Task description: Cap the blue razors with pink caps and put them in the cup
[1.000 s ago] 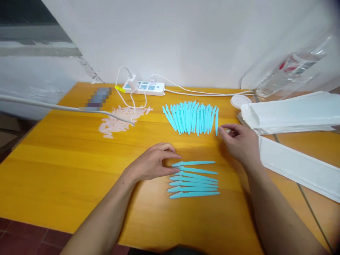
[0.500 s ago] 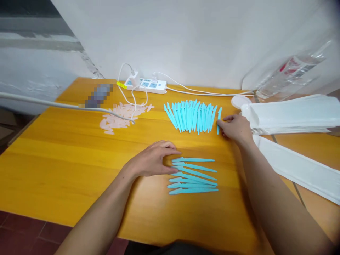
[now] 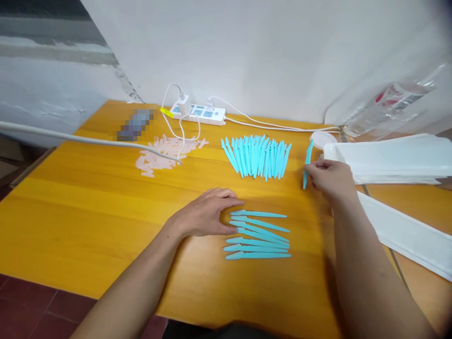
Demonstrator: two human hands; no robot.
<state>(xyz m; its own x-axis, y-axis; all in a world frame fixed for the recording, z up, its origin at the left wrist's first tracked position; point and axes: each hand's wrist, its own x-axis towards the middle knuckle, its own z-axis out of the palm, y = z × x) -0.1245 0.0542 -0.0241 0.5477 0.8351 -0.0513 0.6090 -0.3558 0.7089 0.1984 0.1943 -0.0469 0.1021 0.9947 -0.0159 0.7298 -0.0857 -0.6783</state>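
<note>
Between the thumb and fingers of my right hand (image 3: 332,176) is one turquoise eyebrow razor (image 3: 308,157), a slim notched plastic stick held nearly upright, to the right of the pile. My left hand (image 3: 208,212) is open, thumb and fingers spread around the left ends of a loose row of turquoise razors (image 3: 264,247); whether the thumb touches one I cannot tell. The row's several razors lie roughly crosswise with notched ends to the left. Farther back, a crowded bunch of turquoise razors (image 3: 254,155) lies side by side on the wooden table (image 3: 106,226).
Pale pink flat pieces (image 3: 162,153) lie heaped at the back left, a white cable across them. Behind stand a power strip (image 3: 201,113) and a blurred-out object (image 3: 136,125). White trays (image 3: 391,157), a round white lid (image 3: 323,140) and a clear plastic bottle (image 3: 388,103) occupy the right.
My right hand has moved rightward and slightly nearer with the razor, away from the bunch. My left hand stays by the row. The view has shifted slightly.
</note>
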